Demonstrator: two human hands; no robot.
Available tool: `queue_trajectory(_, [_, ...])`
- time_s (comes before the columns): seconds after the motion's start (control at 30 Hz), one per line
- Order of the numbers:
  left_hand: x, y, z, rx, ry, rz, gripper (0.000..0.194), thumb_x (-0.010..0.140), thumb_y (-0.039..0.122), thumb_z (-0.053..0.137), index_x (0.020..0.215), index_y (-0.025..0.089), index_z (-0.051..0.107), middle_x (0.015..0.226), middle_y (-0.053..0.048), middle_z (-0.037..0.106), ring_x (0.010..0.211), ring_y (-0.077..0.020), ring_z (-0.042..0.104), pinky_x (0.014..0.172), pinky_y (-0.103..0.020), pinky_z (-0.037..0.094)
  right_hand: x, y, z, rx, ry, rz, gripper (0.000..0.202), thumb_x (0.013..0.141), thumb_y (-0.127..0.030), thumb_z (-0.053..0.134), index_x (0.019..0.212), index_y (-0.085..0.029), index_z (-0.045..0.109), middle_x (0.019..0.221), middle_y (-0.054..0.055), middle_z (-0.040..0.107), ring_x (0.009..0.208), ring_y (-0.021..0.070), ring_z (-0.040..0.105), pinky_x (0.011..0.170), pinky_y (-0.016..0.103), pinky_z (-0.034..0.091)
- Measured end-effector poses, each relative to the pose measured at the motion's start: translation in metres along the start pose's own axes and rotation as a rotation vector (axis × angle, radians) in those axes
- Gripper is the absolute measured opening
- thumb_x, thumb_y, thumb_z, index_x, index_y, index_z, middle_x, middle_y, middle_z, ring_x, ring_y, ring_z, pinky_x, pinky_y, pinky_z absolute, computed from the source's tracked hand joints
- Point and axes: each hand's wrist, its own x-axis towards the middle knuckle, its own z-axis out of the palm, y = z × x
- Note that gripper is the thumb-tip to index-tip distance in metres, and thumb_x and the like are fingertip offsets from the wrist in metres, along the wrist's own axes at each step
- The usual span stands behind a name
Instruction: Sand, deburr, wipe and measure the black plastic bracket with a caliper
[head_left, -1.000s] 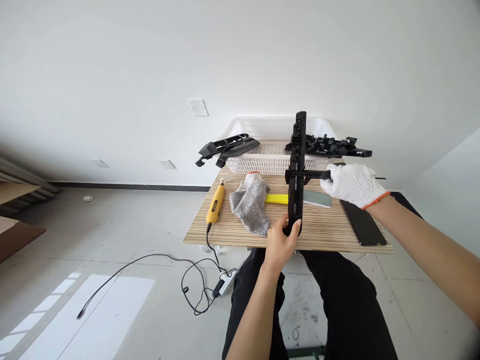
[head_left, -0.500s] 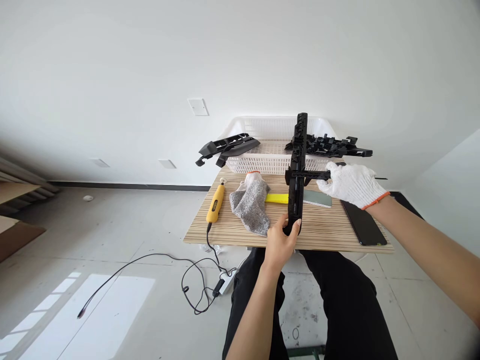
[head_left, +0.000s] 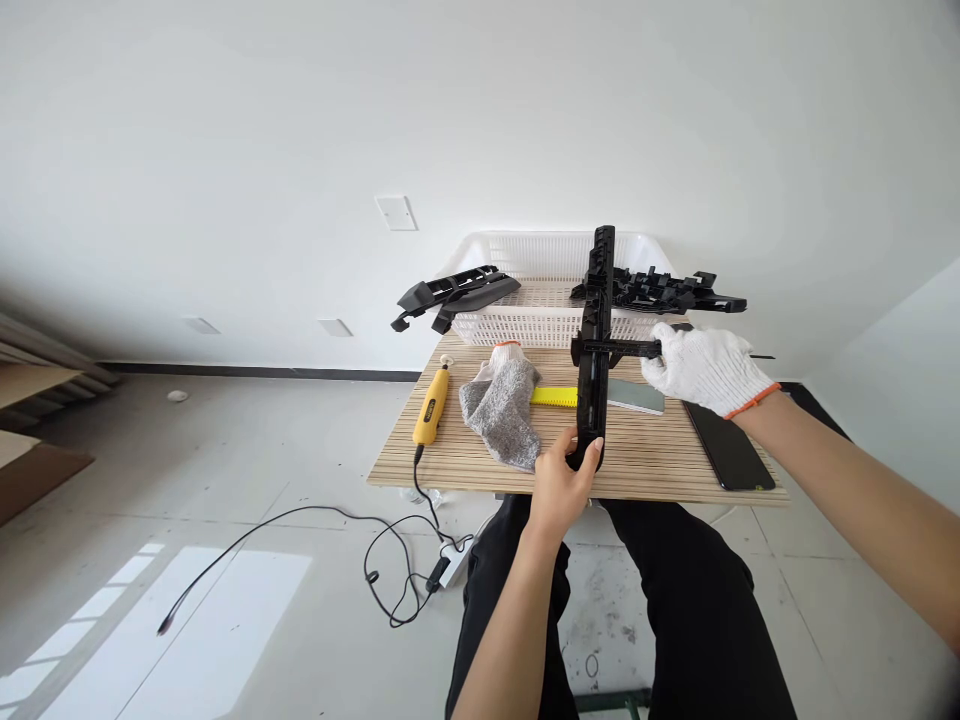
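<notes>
A long, narrow black plastic part (head_left: 595, 390) stands nearly lengthwise before me, its far end over the basket. My bare left hand (head_left: 566, 475) grips its near end between thumb and fingers. In a white knitted glove with an orange cuff, my right hand (head_left: 701, 370) is closed around a black caliper (head_left: 634, 348). The caliper's jaws lie at the middle of the plastic part, and its thin rod sticks out past the glove on the right. Whether both jaws touch the part I cannot tell.
On the wooden table (head_left: 465, 470) lie a yellow rotary tool (head_left: 430, 405) with a cord, a grey cloth (head_left: 501, 412), a yellow-handled strip (head_left: 553, 397), a grey-green flat piece (head_left: 636, 396) and a black phone (head_left: 731, 445). Black parts (head_left: 457, 293) rest across a white basket (head_left: 495, 328).
My right thumb has drawn back slightly to the right along the caliper. The left hand and the plastic part have stayed in place.
</notes>
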Motion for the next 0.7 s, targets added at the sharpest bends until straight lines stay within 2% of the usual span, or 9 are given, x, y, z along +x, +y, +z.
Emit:
queue_trajectory(0.17, [0.0002, -0.0007, 0.0005, 0.008, 0.011, 0.009, 0.034, 0.094, 0.048, 0.056, 0.109, 0.02, 0.067, 0.089, -0.005, 0.077, 0.087, -0.0227, 0.072, 0.076, -0.029, 0.048, 0.0009, -0.0002, 0.0006, 0.015, -0.003, 0.017, 0.05, 0.095, -0.044, 0.026, 0.114, -0.011, 0.059, 0.073, 0.016, 0.067, 0.068, 0.0365, 0.067, 0.059, 0.035, 0.033])
queue_trajectory(0.4, [0.0007, -0.0016, 0.0, -0.014, 0.009, 0.009, 0.035, 0.094, 0.05, 0.056, 0.108, 0.02, 0.068, 0.087, -0.005, 0.077, 0.086, -0.022, 0.072, 0.077, -0.03, 0.048, 0.002, -0.003, -0.0052, 0.031, -0.074, 0.029, 0.052, 0.094, -0.043, 0.027, 0.116, -0.01, 0.061, 0.071, 0.017, 0.068, 0.069, 0.0389, 0.068, 0.057, 0.035, 0.035])
queue_trajectory(0.57, [0.002, -0.0025, -0.0005, -0.049, 0.013, -0.007, 0.036, 0.093, 0.052, 0.057, 0.107, 0.02, 0.068, 0.088, -0.006, 0.077, 0.088, -0.0234, 0.073, 0.077, -0.031, 0.051, 0.0036, -0.0044, -0.0022, 0.068, -0.072, 0.041, 0.052, 0.094, -0.043, 0.029, 0.112, -0.009, 0.065, 0.069, 0.02, 0.068, 0.07, 0.0387, 0.067, 0.058, 0.037, 0.038])
queue_trajectory(0.7, [0.0018, -0.0047, -0.0005, -0.077, 0.041, -0.062, 0.045, 0.09, 0.053, 0.061, 0.123, 0.022, 0.06, 0.088, -0.005, 0.075, 0.088, -0.0244, 0.073, 0.079, -0.034, 0.053, 0.0058, -0.0067, 0.0047, 0.071, -0.069, 0.047, 0.055, 0.093, -0.044, 0.031, 0.116, -0.007, 0.065, 0.068, 0.022, 0.068, 0.066, 0.0384, 0.065, 0.057, 0.038, 0.037])
